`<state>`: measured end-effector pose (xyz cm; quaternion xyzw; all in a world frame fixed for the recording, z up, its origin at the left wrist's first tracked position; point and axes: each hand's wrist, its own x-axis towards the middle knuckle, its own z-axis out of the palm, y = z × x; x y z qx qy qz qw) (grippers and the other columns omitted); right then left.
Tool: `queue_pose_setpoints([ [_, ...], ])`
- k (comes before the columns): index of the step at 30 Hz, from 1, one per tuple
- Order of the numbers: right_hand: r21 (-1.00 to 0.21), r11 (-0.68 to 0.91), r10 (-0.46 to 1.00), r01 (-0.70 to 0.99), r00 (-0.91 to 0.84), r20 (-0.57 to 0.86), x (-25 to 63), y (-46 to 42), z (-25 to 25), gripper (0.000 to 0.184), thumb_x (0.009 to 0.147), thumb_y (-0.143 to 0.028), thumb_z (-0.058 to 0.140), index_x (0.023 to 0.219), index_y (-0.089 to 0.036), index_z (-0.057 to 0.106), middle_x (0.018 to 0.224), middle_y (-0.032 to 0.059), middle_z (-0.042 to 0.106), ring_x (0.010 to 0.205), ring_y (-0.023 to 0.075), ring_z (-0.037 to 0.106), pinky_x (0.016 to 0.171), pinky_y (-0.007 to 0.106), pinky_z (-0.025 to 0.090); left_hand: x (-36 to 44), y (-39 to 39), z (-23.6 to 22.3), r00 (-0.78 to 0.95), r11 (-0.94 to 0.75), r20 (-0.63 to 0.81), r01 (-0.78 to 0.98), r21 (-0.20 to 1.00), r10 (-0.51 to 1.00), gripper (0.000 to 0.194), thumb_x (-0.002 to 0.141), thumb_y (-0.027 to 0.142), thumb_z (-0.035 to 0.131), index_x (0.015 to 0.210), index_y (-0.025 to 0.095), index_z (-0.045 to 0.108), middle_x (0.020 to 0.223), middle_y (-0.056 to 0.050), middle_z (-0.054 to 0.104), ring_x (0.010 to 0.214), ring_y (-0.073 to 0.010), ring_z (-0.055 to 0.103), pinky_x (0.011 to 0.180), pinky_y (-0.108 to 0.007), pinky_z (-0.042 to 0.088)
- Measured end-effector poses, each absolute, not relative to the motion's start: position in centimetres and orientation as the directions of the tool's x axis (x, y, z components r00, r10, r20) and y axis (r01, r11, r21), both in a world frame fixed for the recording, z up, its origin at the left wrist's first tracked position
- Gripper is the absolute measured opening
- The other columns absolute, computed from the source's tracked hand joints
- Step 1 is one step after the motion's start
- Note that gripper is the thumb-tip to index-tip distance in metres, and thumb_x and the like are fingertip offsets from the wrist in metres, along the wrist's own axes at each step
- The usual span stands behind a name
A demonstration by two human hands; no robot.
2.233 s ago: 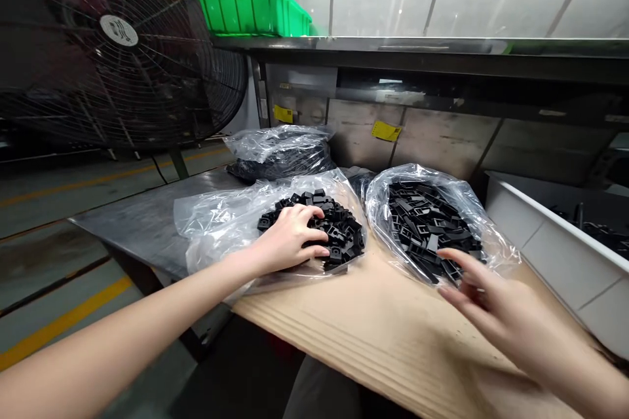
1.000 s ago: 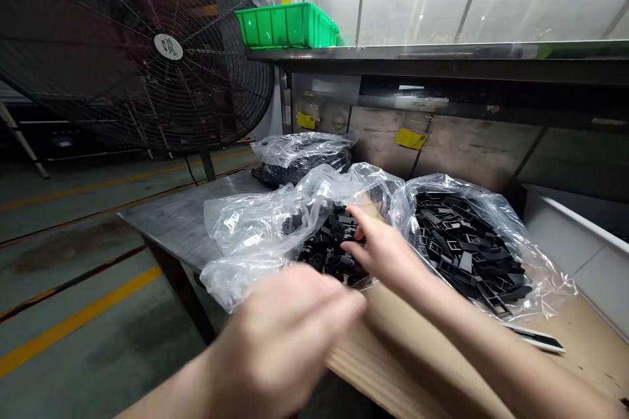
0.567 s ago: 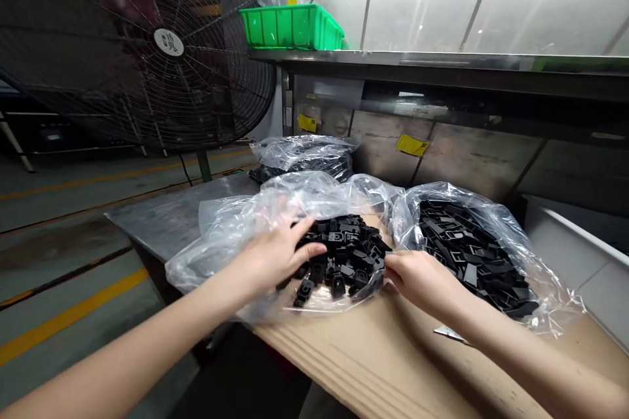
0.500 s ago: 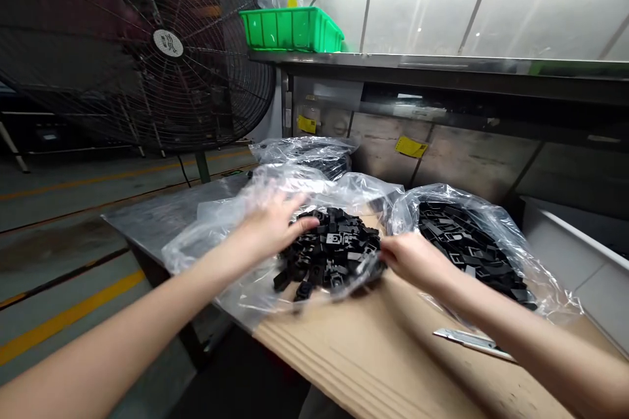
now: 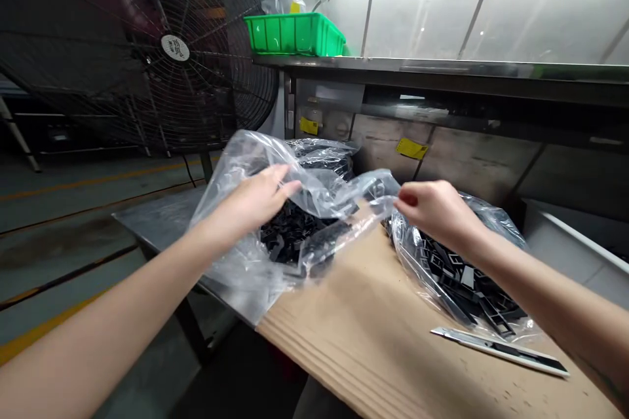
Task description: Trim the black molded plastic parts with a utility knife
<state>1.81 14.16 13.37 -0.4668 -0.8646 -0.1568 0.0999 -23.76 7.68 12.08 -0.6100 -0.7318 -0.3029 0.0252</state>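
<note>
Round badge point(image 5: 175, 48) on fan point(image 5: 230, 95), left of green bin point(image 5: 295, 35): lettering illegible. Yellow tags point(image 5: 411, 148), lower than green bin: unreadable.

The right hand point(image 5: 437, 213), low at the near right edge of the clear bag point(image 5: 314, 200) half a second ago, is now higher and farther right, drawing the pinched edge out toward the right-hand bag point(image 5: 442, 268). On the left, the film stands up in a tall fold around the left hand point(image 5: 260, 200), partly hiding the far bag point(image 5: 327, 158). Film now covers more of the black parts point(image 5: 295, 229). The knife point(image 5: 501, 348), partly behind the right forearm before, shows whole.
</note>
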Motion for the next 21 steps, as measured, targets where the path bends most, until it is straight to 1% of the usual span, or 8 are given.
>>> queue_pose_setpoints([
  [3,0.233,0.52,0.819,0.822,-0.557,0.137,4.2,12.3,9.3,0.019,0.088,-0.03,0.048,0.089,-0.015,0.059,0.083,0.0007,0.062,0.07,0.0107,0.06,0.064,0.029,0.05,-22.0,6.3,10.7,-0.197,0.037,0.262,0.858,0.512,0.945,0.054,0.078,0.052,0.049,0.12,0.019,0.051,0.102,-0.011,0.068,0.099,-0.0356,0.058,0.085,-0.046,0.042],
  [5,0.256,0.534,0.831,0.806,-0.556,0.018,5.2,11.3,7.1,0.018,0.088,-0.029,0.049,0.092,-0.015,0.059,0.087,0.0017,0.063,0.073,0.0112,0.06,0.066,0.03,0.05,-21.4,6.2,10.7,-0.11,0.006,0.132,0.79,0.613,0.985,0.049,0.074,0.054,0.052,0.104,0.015,0.062,0.078,-0.01,0.072,0.076,-0.0334,0.067,0.072,-0.044,0.049],
  [6,0.26,0.539,0.834,0.801,-0.551,-0.03,5.4,10.8,6.4,0.018,0.088,-0.029,0.049,0.094,-0.015,0.058,0.089,0.002,0.062,0.073,0.0114,0.061,0.066,0.03,0.05,-21.2,6.4,10.9,-0.05,-0.022,0.088,0.744,0.668,0.995,0.046,0.075,0.052,0.053,0.098,0.014,0.064,0.074,-0.01,0.072,0.07,-0.0308,0.068,0.068,-0.042,0.051],
  [9,0.253,0.53,0.845,0.809,-0.53,-0.075,5.4,9.3,5.4,0.018,0.087,-0.028,0.051,0.096,-0.014,0.058,0.09,0.0026,0.062,0.073,0.0114,0.061,0.064,0.029,0.051,-20.7,8.1,11.9,0.09,-0.141,0.109,0.584,0.799,0.99,0.039,0.084,0.038,0.046,0.115,0.016,0.053,0.101,-0.011,0.069,0.082,-0.025,0.068,0.071,-0.036,0.053],
  [11,0.227,0.54,0.834,0.811,-0.552,-0.011,4.5,8.4,5.7,0.017,0.087,-0.027,0.05,0.097,-0.014,0.057,0.092,0.0033,0.061,0.074,0.0116,0.06,0.065,0.029,0.051,-20.3,9.9,12.5,0.111,-0.225,0.196,0.503,0.835,0.974,0.041,0.088,0.025,0.04,0.129,0.02,0.038,0.123,-0.009,0.057,0.097,-0.0217,0.063,0.079,-0.035,0.052],
  [13,0.183,0.593,0.786,0.784,-0.613,0.084,3.2,7.7,6.1,0.02,0.089,-0.025,0.048,0.105,-0.016,0.054,0.101,0.0051,0.059,0.082,0.0136,0.059,0.068,0.031,0.051,-19.9,12.1,12.8,0.083,-0.277,0.271,0.475,0.835,0.959,0.045,0.089,0.017,0.039,0.133,0.023,0.031,0.134,-0.008,0.045,0.107,-0.0205,0.057,0.086,-0.037,0.048],
  [16,0.103,0.698,0.696,0.709,-0.705,0.139,1.6,7.5,5.6,0.034,0.088,-0.028,0.048,0.12,-0.018,0.044,0.115,0.0071,0.053,0.089,0.0167,0.058,0.072,0.035,0.051,-19.4,15.3,12.7,-0.001,-0.274,0.325,0.534,0.8,0.946,0.041,0.089,0.021,0.047,0.129,0.021,0.037,0.134,-0.01,0.041,0.11,-0.0248,0.051,0.088,-0.046,0.044],
  [21,0.042,0.773,0.631,0.633,-0.774,0.05,2.3,8.4,3.6,0.018,0.088,-0.027,0.05,0.098,-0.014,0.057,0.091,0.0022,0.062,0.075,0.0119,0.061,0.066,0.03,0.051,-19.5,18.3,11.6,-0.126,-0.071,0.248,0.749,0.658,0.961,0.03,0.086,0.025,0.053,0.115,0.016,0.05,0.119,-0.009,0.052,0.101,-0.024,0.055,0.083,-0.045,0.046],
])
